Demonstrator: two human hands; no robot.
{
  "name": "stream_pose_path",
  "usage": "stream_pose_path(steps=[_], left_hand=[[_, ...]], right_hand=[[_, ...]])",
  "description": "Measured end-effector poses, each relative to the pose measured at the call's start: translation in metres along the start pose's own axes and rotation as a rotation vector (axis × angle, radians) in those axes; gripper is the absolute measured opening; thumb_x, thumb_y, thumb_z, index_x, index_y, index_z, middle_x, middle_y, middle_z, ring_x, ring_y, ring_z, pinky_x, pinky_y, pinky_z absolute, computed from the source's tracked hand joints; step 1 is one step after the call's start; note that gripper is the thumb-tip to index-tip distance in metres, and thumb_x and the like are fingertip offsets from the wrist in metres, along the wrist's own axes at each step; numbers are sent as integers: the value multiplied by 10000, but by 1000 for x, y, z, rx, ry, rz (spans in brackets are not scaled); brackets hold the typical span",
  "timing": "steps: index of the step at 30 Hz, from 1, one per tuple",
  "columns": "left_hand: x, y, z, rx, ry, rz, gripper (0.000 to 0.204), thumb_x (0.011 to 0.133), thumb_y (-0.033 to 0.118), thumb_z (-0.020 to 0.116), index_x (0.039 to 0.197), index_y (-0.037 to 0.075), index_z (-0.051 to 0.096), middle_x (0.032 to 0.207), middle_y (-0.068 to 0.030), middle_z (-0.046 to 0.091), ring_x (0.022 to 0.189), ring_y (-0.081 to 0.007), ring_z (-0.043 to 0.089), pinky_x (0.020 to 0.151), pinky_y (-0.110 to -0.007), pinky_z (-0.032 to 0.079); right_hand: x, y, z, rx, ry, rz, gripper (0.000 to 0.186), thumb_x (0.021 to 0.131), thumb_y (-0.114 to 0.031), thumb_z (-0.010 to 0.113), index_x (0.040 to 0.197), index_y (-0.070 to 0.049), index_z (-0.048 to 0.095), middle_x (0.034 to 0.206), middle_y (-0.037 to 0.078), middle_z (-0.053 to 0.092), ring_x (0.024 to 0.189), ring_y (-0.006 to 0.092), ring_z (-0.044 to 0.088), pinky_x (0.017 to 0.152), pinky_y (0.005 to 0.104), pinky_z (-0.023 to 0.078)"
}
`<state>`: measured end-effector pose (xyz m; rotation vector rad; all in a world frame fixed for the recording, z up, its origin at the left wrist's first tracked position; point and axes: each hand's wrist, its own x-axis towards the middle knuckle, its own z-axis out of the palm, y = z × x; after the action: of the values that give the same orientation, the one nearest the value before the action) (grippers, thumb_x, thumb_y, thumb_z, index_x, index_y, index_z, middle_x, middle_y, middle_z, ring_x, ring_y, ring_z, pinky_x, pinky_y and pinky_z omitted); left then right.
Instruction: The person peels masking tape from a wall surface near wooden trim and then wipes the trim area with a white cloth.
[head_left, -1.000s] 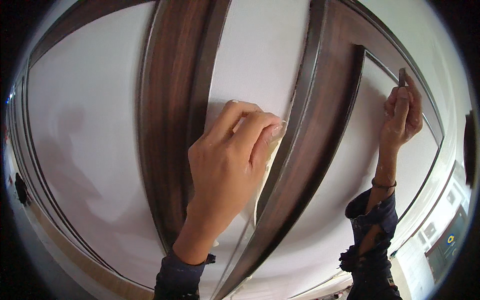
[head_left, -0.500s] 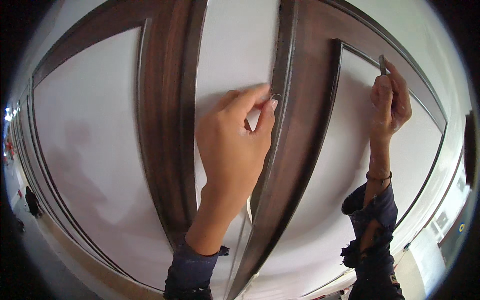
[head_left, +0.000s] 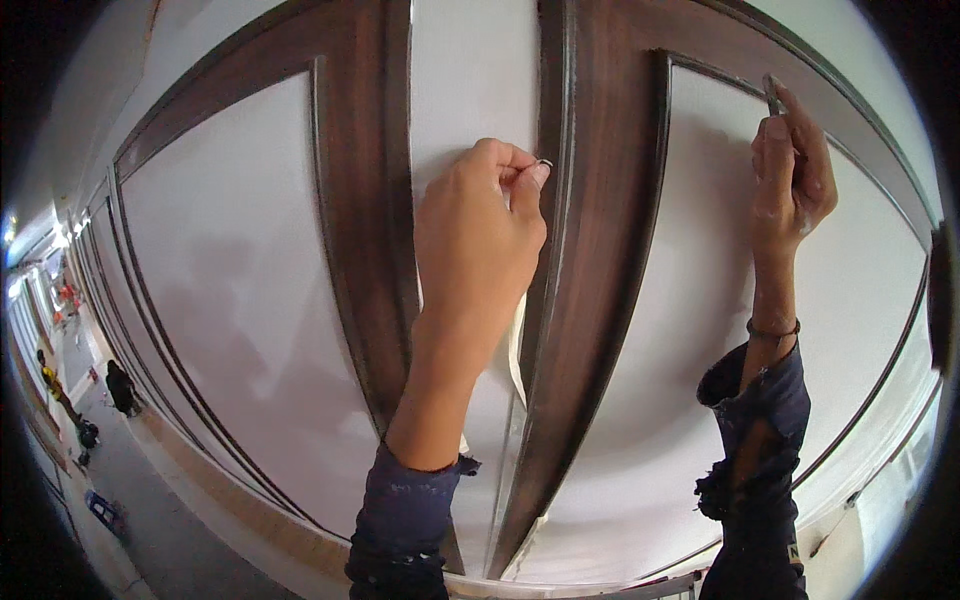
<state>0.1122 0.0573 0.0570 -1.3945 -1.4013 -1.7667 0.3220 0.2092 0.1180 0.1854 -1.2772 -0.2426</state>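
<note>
My left hand [head_left: 480,220] is closed in a pinch at the right edge of the white wall strip [head_left: 470,70], beside a dark wood frame [head_left: 605,200]. Between thumb and forefinger a small curled end of pale tape [head_left: 545,162] pokes out. Below the wrist a loose cream strip of tape [head_left: 515,350] hangs along the wood; my hand hides whether the two join. Up at the right, my right hand [head_left: 790,190] is wrapped round a small flat grey blade-like tool [head_left: 771,95], held upright near the frame's upper moulding. White smears mark its fingers.
Another dark wood frame [head_left: 365,200] borders a white panel [head_left: 220,290] at the left. More framed panels run along the wall to a corridor floor [head_left: 200,540]. Far off at the left are a dark-clothed person [head_left: 121,388] and another in yellow and black [head_left: 52,385].
My left fingertips have closed together on the curled tape end and sit slightly higher. My right hand with the tool is also a little higher. The view has shifted, showing more corridor at left.
</note>
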Motion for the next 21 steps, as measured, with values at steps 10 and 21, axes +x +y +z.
stream_pose_path(steps=[10, 21], left_hand=[[5, 12, -8, 273, -39, 105, 189, 940, 171, 633, 946, -15, 667, 806, -139, 693, 642, -219, 646, 655, -346, 501], [-3, 10, 2, 310, -34, 225, 107, 943, 102, 592, 979, 2, 587, 913, -168, 657, 780, -341, 649, 719, -428, 510]], right_hand=[[8, -4, -4, 98, 50, -8, 264, 956, -140, 655, 1200, -61, 719, 788, -38, 638, 681, 21, 535, 618, 175, 406], [7, 8, -5, 41, 20, -125, 286, 984, -87, 590, 1249, -19, 673, 739, -21, 590, 609, 24, 479, 535, 191, 363]])
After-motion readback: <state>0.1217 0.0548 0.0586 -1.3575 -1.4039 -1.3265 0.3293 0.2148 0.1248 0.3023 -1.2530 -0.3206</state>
